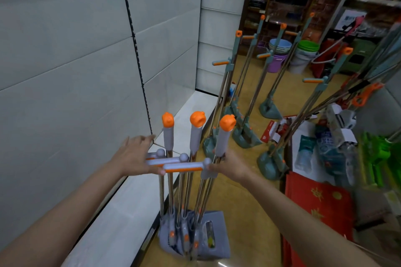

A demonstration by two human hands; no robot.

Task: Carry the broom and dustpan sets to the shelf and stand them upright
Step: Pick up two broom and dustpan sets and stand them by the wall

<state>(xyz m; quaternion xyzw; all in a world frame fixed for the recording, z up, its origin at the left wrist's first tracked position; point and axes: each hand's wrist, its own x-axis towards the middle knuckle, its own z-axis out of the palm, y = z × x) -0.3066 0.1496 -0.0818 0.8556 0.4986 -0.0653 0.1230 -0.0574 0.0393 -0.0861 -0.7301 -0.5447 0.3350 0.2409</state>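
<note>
Three grey broom and dustpan sets (196, 136) with orange caps stand bunched upright on the floor beside the white shelf base (121, 206). Their grey dustpans (217, 234) rest on the floor below. My left hand (134, 156) presses flat against the horizontal grey-and-orange side handles (182, 167) from the left, fingers spread. My right hand (230, 165) is closed around the poles and clip of the rightmost set. Several teal sets (230, 102) with orange caps stand upright farther along the aisle.
The empty white shelving unit (76, 60) fills the left. Red mats (314, 199), packaged goods (325, 147) and green items (377, 158) crowd the right. Buckets (280, 50) stand at the far end. Yellow floor (256, 212) lies open between.
</note>
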